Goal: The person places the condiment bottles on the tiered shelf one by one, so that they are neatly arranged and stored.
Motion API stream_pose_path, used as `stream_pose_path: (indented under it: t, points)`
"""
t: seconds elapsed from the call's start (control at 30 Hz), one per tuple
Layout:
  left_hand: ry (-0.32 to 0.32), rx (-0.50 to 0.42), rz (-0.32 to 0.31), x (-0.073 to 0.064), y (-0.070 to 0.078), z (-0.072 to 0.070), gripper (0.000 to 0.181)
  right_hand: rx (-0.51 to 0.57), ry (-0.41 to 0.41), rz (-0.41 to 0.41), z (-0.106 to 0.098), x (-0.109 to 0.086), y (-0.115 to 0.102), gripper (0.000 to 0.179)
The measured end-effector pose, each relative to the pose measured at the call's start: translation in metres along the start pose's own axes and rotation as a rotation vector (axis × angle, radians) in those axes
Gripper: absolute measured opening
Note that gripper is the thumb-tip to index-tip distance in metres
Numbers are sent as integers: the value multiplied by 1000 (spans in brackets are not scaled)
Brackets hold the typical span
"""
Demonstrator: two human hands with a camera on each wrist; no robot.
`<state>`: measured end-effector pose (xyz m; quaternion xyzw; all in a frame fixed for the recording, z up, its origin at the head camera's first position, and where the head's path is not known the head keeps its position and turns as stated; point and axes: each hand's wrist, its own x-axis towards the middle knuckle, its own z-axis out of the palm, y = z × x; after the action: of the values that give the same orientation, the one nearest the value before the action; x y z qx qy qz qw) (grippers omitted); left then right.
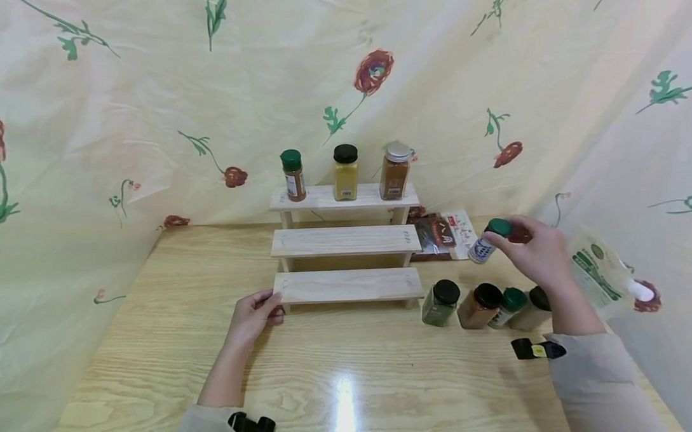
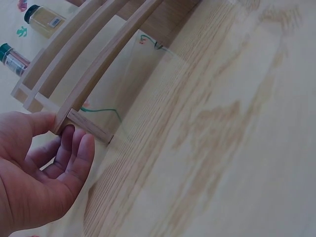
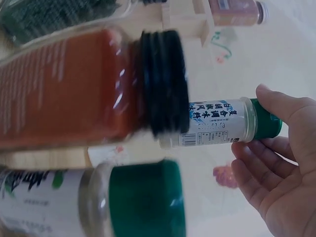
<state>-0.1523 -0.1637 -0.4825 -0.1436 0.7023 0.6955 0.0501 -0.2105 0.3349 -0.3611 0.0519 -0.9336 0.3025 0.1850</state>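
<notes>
With our right grip (image 1: 537, 251) pinching the green-capped white-pepper seasoning shaker (image 3: 219, 122), we should steady the three-tier wooden rack (image 1: 345, 240) that our left grip (image 1: 253, 317) pinches.

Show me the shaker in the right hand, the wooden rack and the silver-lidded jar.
Held shaker (image 3: 219, 121), right wrist view: its white label.
Wooden rack (image 1: 347, 240), head view: its middle step.
Silver-lidded jar (image 1: 394, 178), head view: its brownish body.

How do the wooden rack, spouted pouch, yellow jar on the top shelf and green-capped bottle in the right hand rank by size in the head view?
1. Wooden rack
2. Spouted pouch
3. Yellow jar and green-capped bottle: too close to rank, since the right hand covers part of the bottle.
</notes>
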Motion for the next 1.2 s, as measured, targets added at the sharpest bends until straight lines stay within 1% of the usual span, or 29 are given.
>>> stream_pose_path:
  t: [0.3,0.53,0.77,0.93,1.13,1.2]
  points:
    - [8,2,3,2,-1,1,43,42,-17,-15,6,6,-20,46]
    - [10,-3,-4,2,-2,0,44,102,-53,-87,12,10,-34,41]
    - [3,-12,-7,2,-1,0,45,140,-81,-108,18,14,-50,40]
    - [2,-19,-13,0,0,-1,47,162,-115,-126,24,18,-62,41]
    - [6,-19,-9,2,-2,0,44,219,-125,-189,37,23,-75,36]
    - [11,-18,-7,2,-2,1,42,236,-125,-201,42,24,-80,37]
